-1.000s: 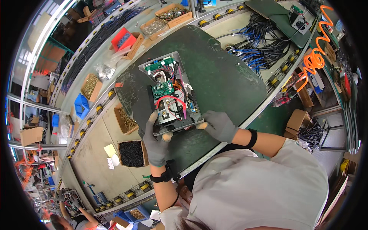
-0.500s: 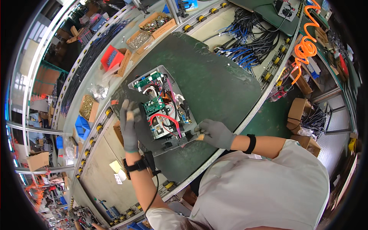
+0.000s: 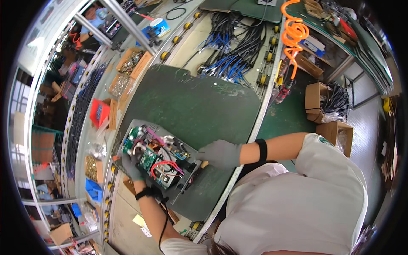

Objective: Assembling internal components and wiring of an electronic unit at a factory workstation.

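Hands grip open chassis with wired boards.

Head-worn fisheye, looking steeply down, close overhead

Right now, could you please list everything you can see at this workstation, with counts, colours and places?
Open electronics unit: one, grey tray with green boards and red wires, on the mat's left part.
Mat: one, dark green, centre of the bench.
Cable bundle: one heap, black and blue, beyond the mat.
Coiled hose: one, orange, hanging upper right.
Cardboard boxes: three or so, brown, on the floor at right.
Parts boxes: two, brown, left of the mat's far end.
Red bin: one, left of the mat.
Left hand: grey glove, gripping the unit's left edge.
Right hand: grey glove, at the unit's right edge.
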Demonstrator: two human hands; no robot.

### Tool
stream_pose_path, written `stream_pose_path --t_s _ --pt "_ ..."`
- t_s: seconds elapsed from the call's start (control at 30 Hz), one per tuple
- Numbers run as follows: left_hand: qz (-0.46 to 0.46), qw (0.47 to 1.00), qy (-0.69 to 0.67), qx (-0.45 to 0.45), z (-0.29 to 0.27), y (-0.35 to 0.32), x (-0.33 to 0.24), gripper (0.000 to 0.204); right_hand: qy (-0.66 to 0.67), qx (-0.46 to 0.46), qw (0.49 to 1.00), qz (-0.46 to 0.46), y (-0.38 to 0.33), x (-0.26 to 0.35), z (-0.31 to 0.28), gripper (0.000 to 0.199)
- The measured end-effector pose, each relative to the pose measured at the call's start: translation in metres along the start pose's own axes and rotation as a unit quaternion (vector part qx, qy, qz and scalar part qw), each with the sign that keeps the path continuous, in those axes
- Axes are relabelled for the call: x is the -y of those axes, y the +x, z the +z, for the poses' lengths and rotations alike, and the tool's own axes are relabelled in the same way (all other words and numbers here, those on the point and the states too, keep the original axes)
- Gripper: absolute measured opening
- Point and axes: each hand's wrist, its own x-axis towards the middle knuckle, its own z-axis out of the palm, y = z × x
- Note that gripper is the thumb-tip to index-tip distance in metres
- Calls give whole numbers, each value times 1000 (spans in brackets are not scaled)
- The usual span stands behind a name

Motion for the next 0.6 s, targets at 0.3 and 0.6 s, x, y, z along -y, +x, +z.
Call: stream_pose_path --t_s 0.3,0.6 --pt "-149 934 286 -155 -35 -159 -58 39 61 79 992 -76 63 -48 -61 31" --pt "-88 894 398 -186 -61 -185 -43 53 -65 -123 979 148 42 -140 -129 33"
